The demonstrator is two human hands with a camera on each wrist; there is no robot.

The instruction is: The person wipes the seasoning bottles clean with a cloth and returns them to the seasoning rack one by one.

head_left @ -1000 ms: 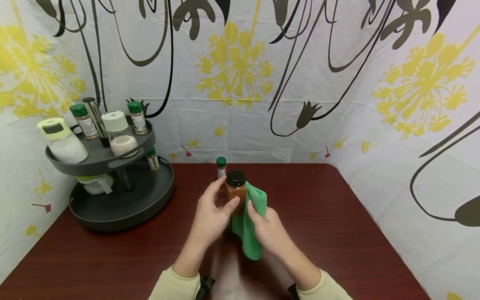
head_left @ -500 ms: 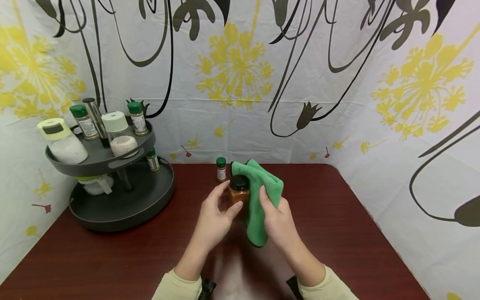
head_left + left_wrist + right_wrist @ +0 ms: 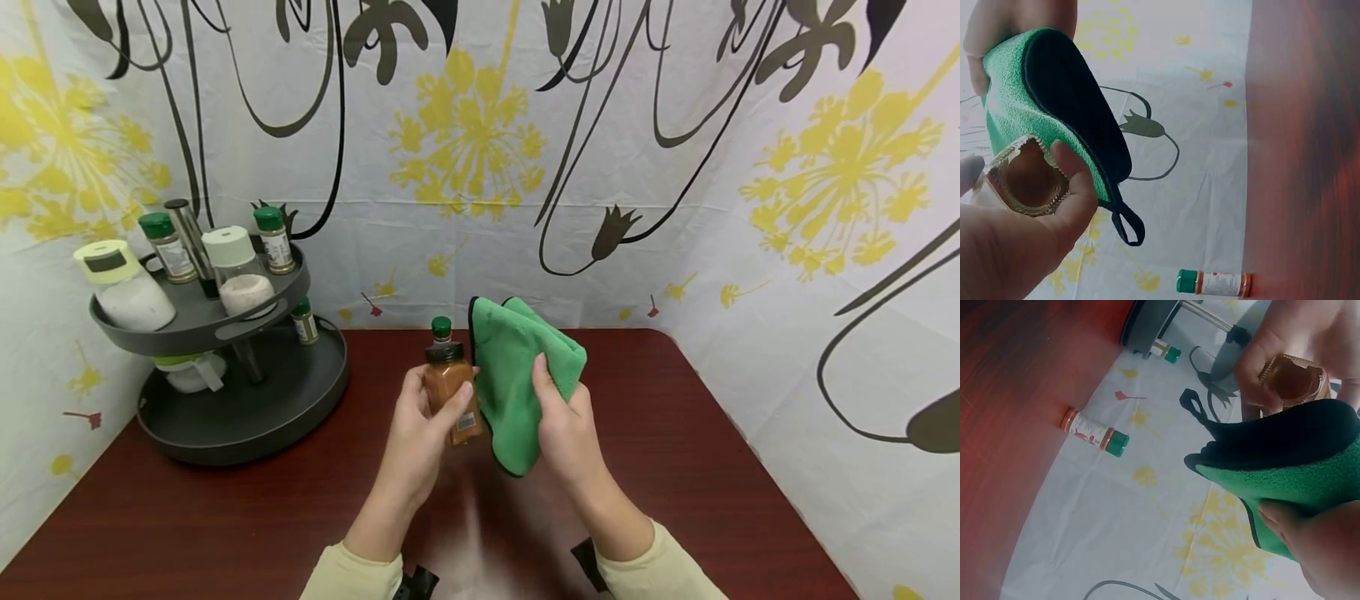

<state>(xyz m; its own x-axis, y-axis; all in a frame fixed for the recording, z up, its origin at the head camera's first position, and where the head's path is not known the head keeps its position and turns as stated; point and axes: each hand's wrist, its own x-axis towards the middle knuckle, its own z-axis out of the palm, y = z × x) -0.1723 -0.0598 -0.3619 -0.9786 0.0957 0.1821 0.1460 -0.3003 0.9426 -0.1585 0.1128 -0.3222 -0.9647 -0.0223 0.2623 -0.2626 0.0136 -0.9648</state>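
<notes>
A spice jar with a black lid and orange-brown contents is held above the table by my left hand, thumb across its front. The jar tilts, and a small barcode label shows low on it. My right hand grips a folded green cloth with dark edging, just right of the jar. In the left wrist view the jar's base faces the camera, with the cloth close behind it. The right wrist view shows the cloth's dark underside and hanging loop.
Behind the jar stands a small green-capped spice bottle, partly hidden in the head view. At left, a two-tier dark turntable bears several shakers and bottles. A patterned sheet hangs along the back of the brown table.
The jar has shifted left and tilted, showing its barcode label. The green cloth has moved right and up from behind the jar, spreading wider. Both hands have kept their holds.
</notes>
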